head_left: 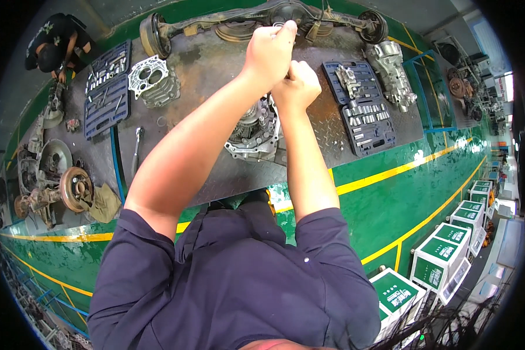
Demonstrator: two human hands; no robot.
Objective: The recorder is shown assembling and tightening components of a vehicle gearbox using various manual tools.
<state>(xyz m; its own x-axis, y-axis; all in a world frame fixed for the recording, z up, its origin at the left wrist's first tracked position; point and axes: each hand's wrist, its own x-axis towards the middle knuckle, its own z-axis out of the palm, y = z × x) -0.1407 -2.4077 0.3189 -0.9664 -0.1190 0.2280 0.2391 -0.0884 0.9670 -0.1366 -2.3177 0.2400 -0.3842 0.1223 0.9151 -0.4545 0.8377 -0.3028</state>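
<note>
My two arms reach forward over a metal workbench (213, 76), the hands close together above an opened gearbox (254, 137). Farther out, my left hand (269, 51) is closed in a fist with the thumb up. A small bit of metal shows by its fingertips, too little to name. Just below and to its right, my right hand (298, 86) is also closed, its fingers curled out of sight. Whatever the hands grip is hidden by them. Gears and the pale housing rim of the gearbox show between my forearms.
A pale gearbox casing (153, 83) and an open socket set (107, 96) lie left, with a ratchet (137, 146) nearer. On the right are another socket set (361, 108) and a transmission (391, 73). A vehicle axle (233, 17) spans the back. A person (55, 44) bends at far left.
</note>
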